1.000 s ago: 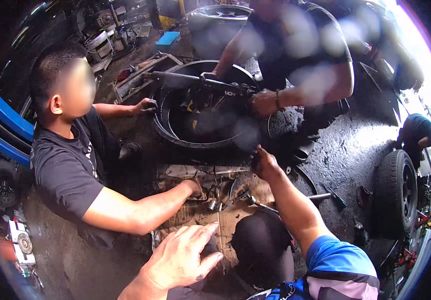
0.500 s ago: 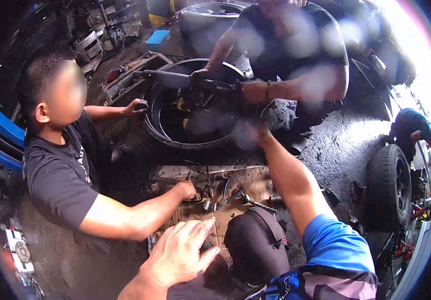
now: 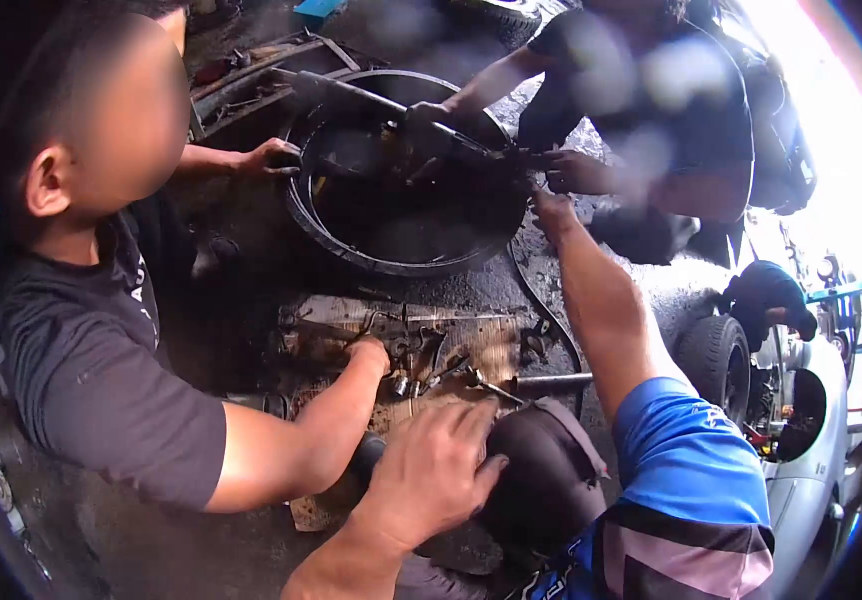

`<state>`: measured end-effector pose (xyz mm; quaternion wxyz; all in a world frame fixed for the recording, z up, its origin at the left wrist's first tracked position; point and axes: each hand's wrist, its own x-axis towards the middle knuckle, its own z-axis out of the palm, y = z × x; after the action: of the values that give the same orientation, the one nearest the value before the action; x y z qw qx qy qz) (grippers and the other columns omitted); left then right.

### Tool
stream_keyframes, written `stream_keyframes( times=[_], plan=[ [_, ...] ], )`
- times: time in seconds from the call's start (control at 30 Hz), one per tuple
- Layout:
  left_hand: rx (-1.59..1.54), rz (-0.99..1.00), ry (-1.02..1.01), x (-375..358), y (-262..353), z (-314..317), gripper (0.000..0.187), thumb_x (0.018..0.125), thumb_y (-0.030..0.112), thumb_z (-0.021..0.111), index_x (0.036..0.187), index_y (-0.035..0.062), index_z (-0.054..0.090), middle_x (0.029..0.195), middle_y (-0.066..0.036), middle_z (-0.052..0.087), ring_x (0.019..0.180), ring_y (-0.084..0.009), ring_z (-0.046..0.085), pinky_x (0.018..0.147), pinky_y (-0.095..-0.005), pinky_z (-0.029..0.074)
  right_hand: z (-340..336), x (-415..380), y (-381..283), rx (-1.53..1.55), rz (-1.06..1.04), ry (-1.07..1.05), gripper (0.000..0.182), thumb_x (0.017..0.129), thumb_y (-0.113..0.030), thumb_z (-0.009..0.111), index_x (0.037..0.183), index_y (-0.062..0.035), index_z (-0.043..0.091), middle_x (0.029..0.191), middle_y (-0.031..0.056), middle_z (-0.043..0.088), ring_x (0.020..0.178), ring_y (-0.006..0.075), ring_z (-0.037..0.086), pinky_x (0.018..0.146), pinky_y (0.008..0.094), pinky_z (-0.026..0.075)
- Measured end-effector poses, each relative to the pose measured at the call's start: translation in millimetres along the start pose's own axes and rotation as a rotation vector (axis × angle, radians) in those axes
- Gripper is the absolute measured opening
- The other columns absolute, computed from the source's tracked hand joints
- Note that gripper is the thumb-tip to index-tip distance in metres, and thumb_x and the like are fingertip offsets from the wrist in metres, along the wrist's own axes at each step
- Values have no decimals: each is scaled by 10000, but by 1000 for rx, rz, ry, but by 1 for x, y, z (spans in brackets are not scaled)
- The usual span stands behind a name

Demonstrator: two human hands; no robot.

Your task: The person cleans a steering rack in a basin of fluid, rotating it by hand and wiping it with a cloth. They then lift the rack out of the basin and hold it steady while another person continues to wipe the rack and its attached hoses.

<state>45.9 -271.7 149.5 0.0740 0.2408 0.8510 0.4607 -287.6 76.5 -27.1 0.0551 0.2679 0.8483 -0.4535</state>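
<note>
Black rubber tyre lay flat on the oily floor at twelve o'clock, right hand stretched out to its three o'clock rim, fingers curled at the edge, grip too blurred to tell. Left hand rested at six o'clock, fingers spread, palm down on a dark-clad knee, holding nothing. Between them, greasy cardboard strewn with sockets and a metal bar. Co-workers' hands gripped the tyre's far rim.

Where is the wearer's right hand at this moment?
In the head view, the right hand is stretched out up and right of centre, at the near right edge of the tyre, just below a co-worker's hand.
</note>
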Motion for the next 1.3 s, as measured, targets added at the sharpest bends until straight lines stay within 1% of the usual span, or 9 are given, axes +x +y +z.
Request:
stream_keyframes(
  times=[0.4, 0.5, 0.67, 0.77, 0.87, 1.0, 1.07, 1.17, 1.3],
  plan=[
    [201, -204, 64, 6, -27, 0, 578, 682, 148, 735, 1201, -15, 540, 1086, -229, 612, 985, -427, 594, 889, -446, 463, -38, -67, 153, 76, 30, -549, 234, 884, -276, 620, 1006, -76, 622, 858, 11, 608, 726, 129, 552, 568, 281, 440],
    [19, -356, 53, 19, -7, 11, 637, 802, 269, 670, 1318, -45, 465, 1179, -177, 571, 1097, -257, 538, 982, -371, 386, -94, -110, 240, -129, 106, -690, 250, 886, -280, 612, 992, -54, 623, 798, 31, 604, 672, 120, 537, 556, 297, 459],
    [-18, -81, -262, 100, 21, 38, 543, 904, 301, 619, 1343, 21, 463, 1260, -157, 571, 1143, -400, 538, 1005, -489, 405, -205, -183, 399, -432, 380, -259, 396, 858, -339, 633, 1137, -59, 623, 999, 167, 682, 941, 281, 650, 830, 389, 503],
    [-99, -250, -323, 139, 33, 83, 611, 855, 255, 646, 1339, -52, 436, 1219, -150, 548, 1141, -223, 508, 1013, -343, 356, -259, -253, 531, -549, 542, -222, 415, 888, -408, 556, 1112, -64, 616, 954, 160, 675, 945, 306, 641, 830, 394, 503],
    [-58, -231, -468, 175, 44, 115, 589, 862, 232, 654, 1344, -32, 442, 1220, -137, 553, 1136, -221, 512, 1010, -335, 363, -264, -334, 555, -1195, 458, -803, 336, 920, -307, 532, 1203, -126, 537, 1083, 78, 632, 1071, 246, 567, 998, 322, 419],
    [-49, -157, -581, 206, 37, 161, 536, 872, 140, 631, 1358, 10, 447, 1224, -143, 546, 1141, -229, 512, 1003, -333, 365, -183, -492, 632, 195, 1272, 218, 289, 910, -278, 537, 1123, -82, 544, 995, 65, 585, 974, 193, 549, 850, 328, 470],
    [-21, -47, -683, 220, 24, 186, 517, 882, 122, 608, 1363, 21, 447, 1224, -145, 545, 1124, -229, 519, 987, -335, 378, -143, -543, 592, -313, 930, -246, 346, 856, -318, 601, 1028, -21, 643, 847, 169, 678, 815, 261, 655, 731, 373, 521],
    [113, -58, -806, 227, 17, 231, 491, 890, 118, 597, 1355, 40, 460, 1201, -141, 558, 1077, -222, 538, 942, -323, 412, -76, -617, 568, -97, 1064, -243, 348, 903, -374, 523, 962, -53, 641, 625, 109, 635, 767, 269, 660, 715, 364, 522],
    [231, 16, -1011, 217, 24, 275, 466, 881, 60, 604, 1317, -13, 455, 1124, -144, 604, 997, -192, 585, 890, -310, 455, -36, -680, 543, 5, 1198, -227, 322, 886, -327, 554, 1001, -39, 640, 806, 168, 657, 878, 302, 650, 788, 372, 519]
  ],
)
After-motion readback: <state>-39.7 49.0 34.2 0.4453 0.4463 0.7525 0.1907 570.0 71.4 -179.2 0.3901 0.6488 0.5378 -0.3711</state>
